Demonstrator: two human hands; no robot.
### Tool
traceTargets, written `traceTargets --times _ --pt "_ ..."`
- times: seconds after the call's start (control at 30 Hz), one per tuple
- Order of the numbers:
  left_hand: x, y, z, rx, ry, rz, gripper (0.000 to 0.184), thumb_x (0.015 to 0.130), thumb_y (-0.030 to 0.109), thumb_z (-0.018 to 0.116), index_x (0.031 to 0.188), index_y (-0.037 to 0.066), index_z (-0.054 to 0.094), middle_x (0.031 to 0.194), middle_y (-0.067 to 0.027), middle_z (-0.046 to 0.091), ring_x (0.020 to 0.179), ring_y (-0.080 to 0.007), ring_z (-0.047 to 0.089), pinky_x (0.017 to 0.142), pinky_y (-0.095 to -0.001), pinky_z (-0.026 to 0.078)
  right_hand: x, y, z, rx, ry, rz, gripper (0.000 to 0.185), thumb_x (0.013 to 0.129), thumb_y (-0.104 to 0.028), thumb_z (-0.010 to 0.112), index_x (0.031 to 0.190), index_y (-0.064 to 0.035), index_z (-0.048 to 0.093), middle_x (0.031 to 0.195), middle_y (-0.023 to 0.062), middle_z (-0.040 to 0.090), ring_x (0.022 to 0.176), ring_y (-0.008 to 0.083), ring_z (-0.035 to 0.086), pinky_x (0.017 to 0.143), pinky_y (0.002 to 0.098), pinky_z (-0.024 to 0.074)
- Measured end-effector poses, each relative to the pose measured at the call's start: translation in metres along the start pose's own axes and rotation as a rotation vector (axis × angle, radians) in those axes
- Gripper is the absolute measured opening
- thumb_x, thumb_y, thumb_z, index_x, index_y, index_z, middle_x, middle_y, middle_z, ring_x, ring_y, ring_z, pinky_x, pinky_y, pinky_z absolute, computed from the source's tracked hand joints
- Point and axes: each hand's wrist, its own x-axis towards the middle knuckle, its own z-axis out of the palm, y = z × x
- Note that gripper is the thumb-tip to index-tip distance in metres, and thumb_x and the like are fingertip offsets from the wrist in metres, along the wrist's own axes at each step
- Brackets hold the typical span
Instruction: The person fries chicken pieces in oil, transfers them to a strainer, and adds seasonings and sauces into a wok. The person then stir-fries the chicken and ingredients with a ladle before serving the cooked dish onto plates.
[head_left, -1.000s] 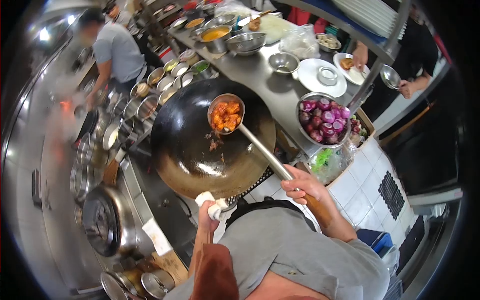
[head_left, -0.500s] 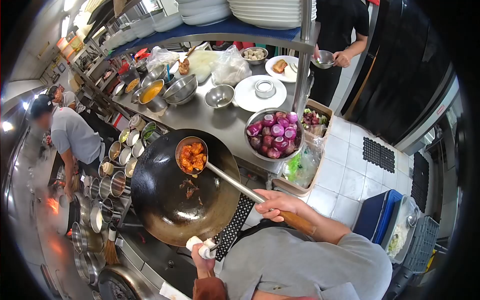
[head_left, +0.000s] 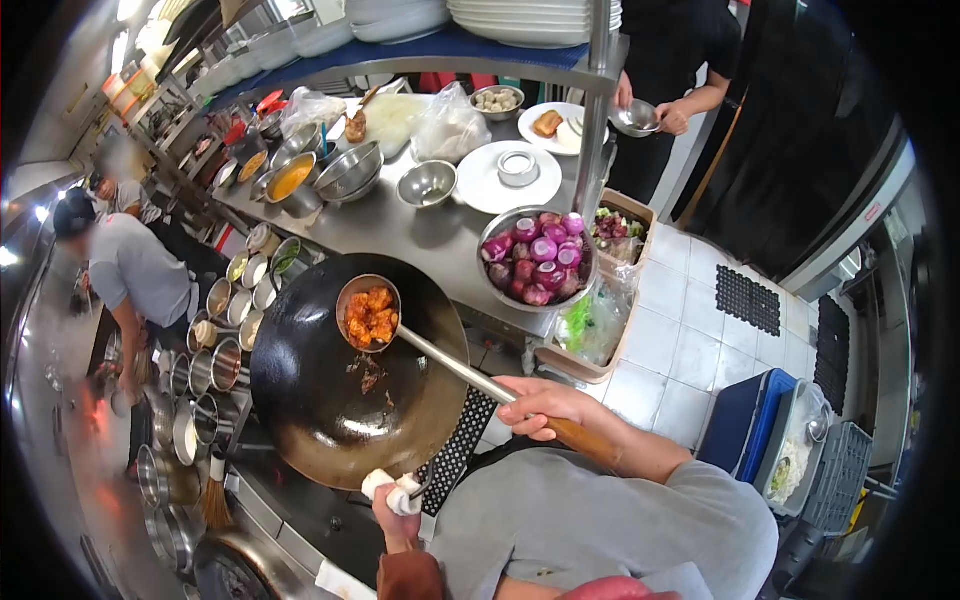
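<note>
My right hand (head_left: 542,408) is wrapped round the wooden handle of a long ladle (head_left: 445,358). Its bowl, full of reddish-orange sauced food chunks (head_left: 371,318), is over the far part of a big dark wok (head_left: 300,370). Some brown scraps (head_left: 370,380) stick to the wok's inside below the ladle. At the wok's near edge, my left hand (head_left: 396,515) grips a folded white cloth (head_left: 392,492) around the wok's handle. The wok is tilted towards me, its inside showing a wet shine.
Beyond the wok, a steel counter (head_left: 400,240) holds a bowl of peeled red onions (head_left: 537,262), a white plate (head_left: 485,185) and an orange-sauce bowl (head_left: 291,178). Several seasoning pots (head_left: 227,360) stand left. A co-worker (head_left: 140,270) bends over the stove; another person's hands (head_left: 672,118) hold a steel bowl.
The whole view has shifted slightly, so most things sit a little further left. Both hands keep their grips, and the ladle stays over the wok. Flames by the co-worker at left look smaller.
</note>
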Motion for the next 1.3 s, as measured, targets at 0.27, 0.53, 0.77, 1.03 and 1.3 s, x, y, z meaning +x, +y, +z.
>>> traceTargets --times 0.27,0.53,0.77,1.03,1.3 --pt "-0.015 0.005 0.008 0.088 0.002 0.043 0.02 0.075 0.011 0.05 0.094 0.002 0.05 0.086 -0.0122 0.06 0.081 -0.0289 0.062 0.081 -0.0398 0.051 -0.001 0.002 0.015 -0.005 0.015 0.014 0.052 0.091 -0.006 0.054 0.137 -0.011 0.032 0.073 -0.0034 0.04 0.047 -0.001 0.034 0.037 0.0162 0.0296" --pt "-0.011 0.014 -0.01 0.027 0.005 0.029 0.019 0.075 0.009 0.049 0.093 0.003 0.051 0.088 -0.0122 0.06 0.082 -0.0291 0.062 0.081 -0.0406 0.051 0.009 0.011 0.015 -0.002 -0.011 0.026 0.053 0.091 -0.007 0.054 0.139 -0.0106 0.031 0.072 -0.0041 0.039 0.047 -0.0006 0.035 0.037 0.0168 0.0306" --pt "0.005 0.023 -0.029 -0.026 0.004 0.019 0.02 0.074 0.009 0.05 0.092 0.002 0.049 0.088 -0.0155 0.058 0.082 -0.0312 0.062 0.078 -0.0415 0.054 0.019 0.023 0.02 0.003 -0.03 0.001 0.048 0.091 -0.005 0.053 0.134 -0.0095 0.033 0.074 -0.0034 0.04 0.047 -0.0008 0.036 0.037 0.0166 0.0312" --pt "0.016 0.043 -0.04 0.025 -0.039 -0.026 0.014 0.075 0.008 0.049 0.088 0.004 0.051 0.085 -0.0103 0.058 0.081 -0.0284 0.062 0.085 -0.0424 0.052 0.035 0.035 0.036 0.013 0.016 -0.022 0.052 0.091 -0.005 0.053 0.137 -0.0107 0.031 0.074 -0.0026 0.04 0.046 -0.001 0.035 0.035 0.0157 0.0314" --pt "0.035 0.061 -0.063 0.026 -0.058 -0.063 0.021 0.074 0.011 0.05 0.093 0.003 0.05 0.085 -0.0142 0.059 0.078 -0.0296 0.062 0.075 -0.0407 0.054 0.045 0.05 0.043 0.04 0.017 -0.047 0.042 0.09 -0.005 0.051 0.128 -0.0126 0.035 0.076 -0.0016 0.042 0.047 0.0004 0.038 0.036 0.0165 0.0316"
